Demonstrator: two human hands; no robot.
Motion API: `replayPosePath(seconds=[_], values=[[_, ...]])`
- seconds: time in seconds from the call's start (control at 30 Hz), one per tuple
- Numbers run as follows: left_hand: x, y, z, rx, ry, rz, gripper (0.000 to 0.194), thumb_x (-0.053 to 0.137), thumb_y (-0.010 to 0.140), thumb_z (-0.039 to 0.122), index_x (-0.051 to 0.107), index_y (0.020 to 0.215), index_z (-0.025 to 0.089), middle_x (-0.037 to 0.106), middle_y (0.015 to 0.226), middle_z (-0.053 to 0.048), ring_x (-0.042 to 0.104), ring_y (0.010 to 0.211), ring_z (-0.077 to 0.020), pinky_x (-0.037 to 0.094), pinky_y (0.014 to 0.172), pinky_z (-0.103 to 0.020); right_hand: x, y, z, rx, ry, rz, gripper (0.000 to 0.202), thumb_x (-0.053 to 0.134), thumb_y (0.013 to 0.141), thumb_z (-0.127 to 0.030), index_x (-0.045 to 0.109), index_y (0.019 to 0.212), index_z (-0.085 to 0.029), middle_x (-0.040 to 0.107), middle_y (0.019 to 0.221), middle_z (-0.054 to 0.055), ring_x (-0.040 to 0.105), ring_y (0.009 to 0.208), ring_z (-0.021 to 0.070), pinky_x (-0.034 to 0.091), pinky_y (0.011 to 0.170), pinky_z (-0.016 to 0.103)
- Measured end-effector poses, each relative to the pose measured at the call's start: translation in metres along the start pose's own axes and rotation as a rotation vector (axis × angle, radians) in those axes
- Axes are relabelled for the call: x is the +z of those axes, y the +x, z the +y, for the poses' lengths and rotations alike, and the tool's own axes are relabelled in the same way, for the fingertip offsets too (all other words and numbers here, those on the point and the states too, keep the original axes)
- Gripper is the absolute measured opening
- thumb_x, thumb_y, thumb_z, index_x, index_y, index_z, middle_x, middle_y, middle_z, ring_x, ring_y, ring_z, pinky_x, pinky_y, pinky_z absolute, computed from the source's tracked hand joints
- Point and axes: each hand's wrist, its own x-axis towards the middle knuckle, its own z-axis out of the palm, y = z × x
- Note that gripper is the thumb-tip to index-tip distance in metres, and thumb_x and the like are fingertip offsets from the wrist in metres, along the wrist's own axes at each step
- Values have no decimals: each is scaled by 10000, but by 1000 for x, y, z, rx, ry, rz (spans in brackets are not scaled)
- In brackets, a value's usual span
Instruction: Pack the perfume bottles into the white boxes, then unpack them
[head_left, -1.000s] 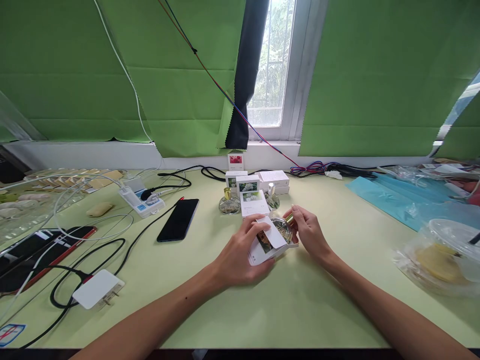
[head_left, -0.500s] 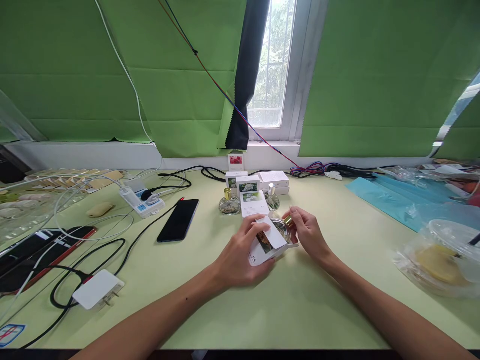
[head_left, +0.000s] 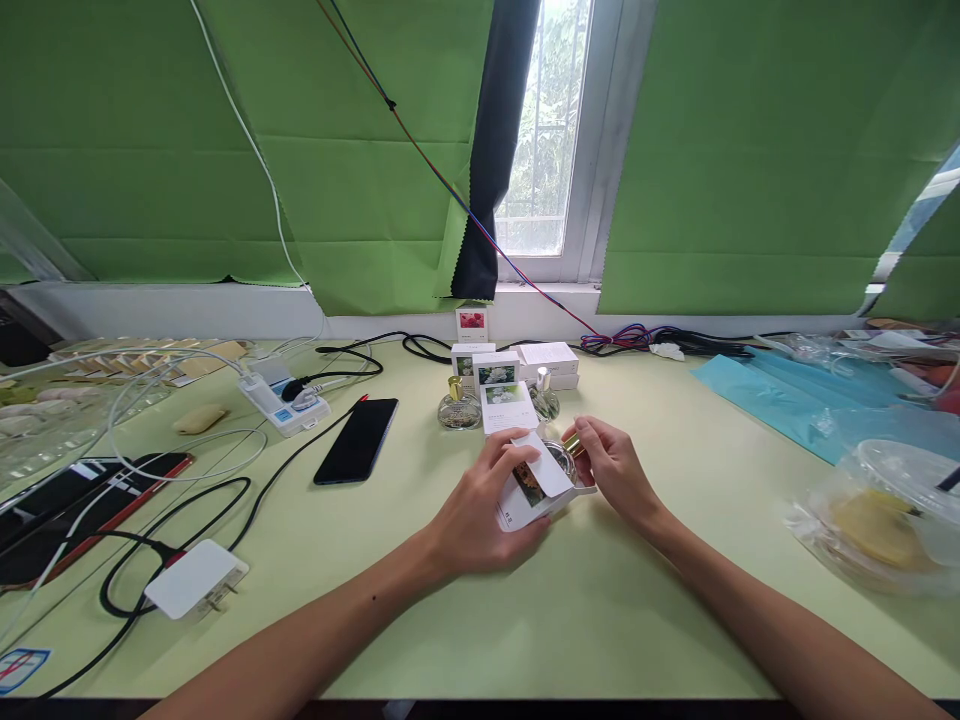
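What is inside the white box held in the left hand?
A clear glass bottle lies partly in the open end of the white box, its gold cap gripped by the right hand. The box's walls hide the bottle's deeper part and anything else inside.

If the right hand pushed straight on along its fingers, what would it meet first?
The right hand would first meet the gold-topped bottle, whose top its fingers hold; past that, probably the silver-topped bottle farther back, though depth is unclear.

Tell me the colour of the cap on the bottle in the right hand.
The cap is gold, seen best in the head view.
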Motion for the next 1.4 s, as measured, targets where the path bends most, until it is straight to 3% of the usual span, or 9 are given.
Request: replayPosePath(seconds=[0.93, 1.4], values=[[0, 1, 0, 24, -26, 14, 598, 775, 773, 266, 475, 1290, 249, 485, 1412, -169, 566, 1299, -337, 545, 1036, -475, 0, 1, 3, -3, 76, -125, 469, 631, 908, -617, 630, 749, -176, 427, 500, -62, 370, 449, 94, 283, 453, 240], [2, -2, -3, 0, -28, 12, 618, 792, 755, 253, 485, 1291, 248, 475, 1425, -167, 589, 1281, -331, 555, 1026, -463, 0, 0, 3, 8, 98, -178, 490, 663, 879, -641, 631, 749, -170, 432, 526, -56, 357, 463, 83, 270, 445, 237]])
